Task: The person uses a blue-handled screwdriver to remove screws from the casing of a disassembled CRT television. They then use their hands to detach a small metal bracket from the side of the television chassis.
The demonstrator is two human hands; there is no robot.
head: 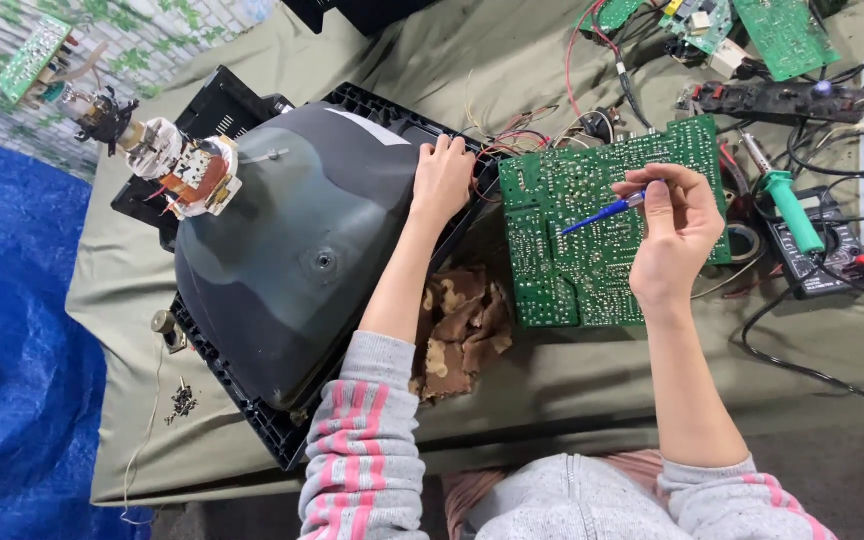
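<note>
fingers (664, 190) of the right hand (674, 235) pinched shut on a blue-handled tool (602, 211), tip down on the big green circuit board (572, 250). left hand (442, 180) lies loosely curled, gripping nothing, on the rim of the grey picture tube (292, 250), beside the board. both sit on the olive-draped bench (552, 380); blue tarp (12, 330) on the left, patterned rag (462, 335) between tube and board.

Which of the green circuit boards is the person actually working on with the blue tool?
The large green circuit board beside the picture tube: the right hand holds the blue tool over it. The others lie untouched at the far edge.
</note>
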